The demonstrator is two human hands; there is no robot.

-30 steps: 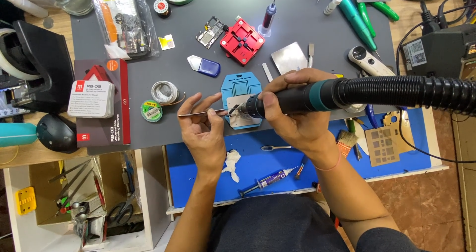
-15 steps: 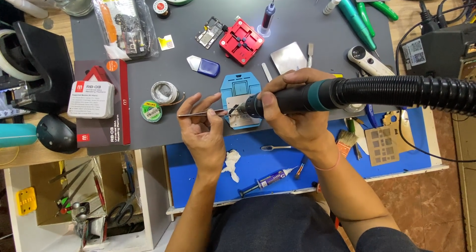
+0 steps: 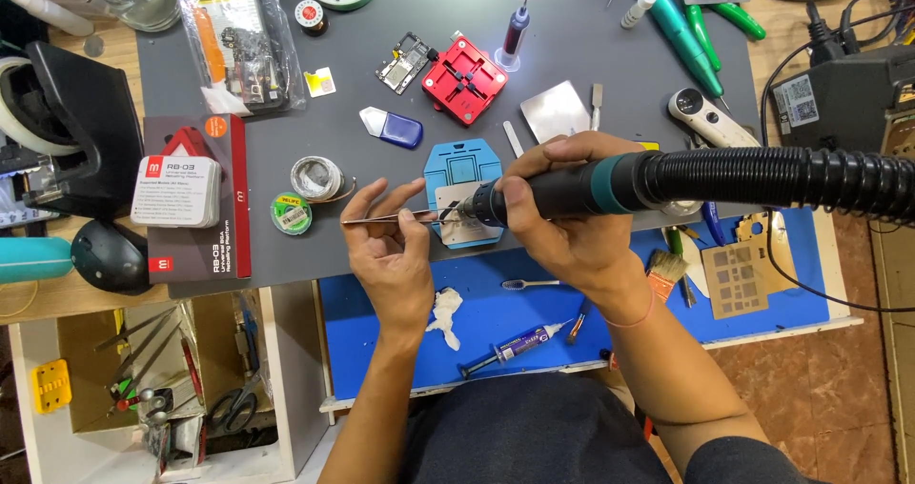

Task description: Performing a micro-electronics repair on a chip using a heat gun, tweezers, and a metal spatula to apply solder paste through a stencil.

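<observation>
Head view. The right hand (image 3: 562,212) is wrapped firmly around the dark handle of a hot-air tool (image 3: 562,191), whose green collar joins a thick black ribbed hose (image 3: 801,181) running off to the right edge. The nozzle points left and slightly down, over a blue holder (image 3: 464,174) that lies on the grey mat (image 3: 610,55).

The left hand (image 3: 389,246) pinches a pair of thin metal tweezers (image 3: 386,218) between thumb and fingers, palm turned upward. The tweezers lie nearly level, and their tips reach the pale plate clamped in the blue holder, just beside the nozzle. Whether the tips grip anything cannot be told.

Around the work: a red holder (image 3: 464,79) stands further back on the mat, with a small circuit board (image 3: 403,62) to its left. A blue and white case (image 3: 393,127) lies left of the blue holder. A coil of solder wire (image 3: 316,177) and a small green reel (image 3: 291,212) sit near the left hand. A red and white box (image 3: 191,193) rests at the mat's left edge.

On the blue mat (image 3: 743,317) nearer the person lie a crumpled tissue (image 3: 443,311), a syringe (image 3: 515,348) and a small brush (image 3: 531,283).
</observation>
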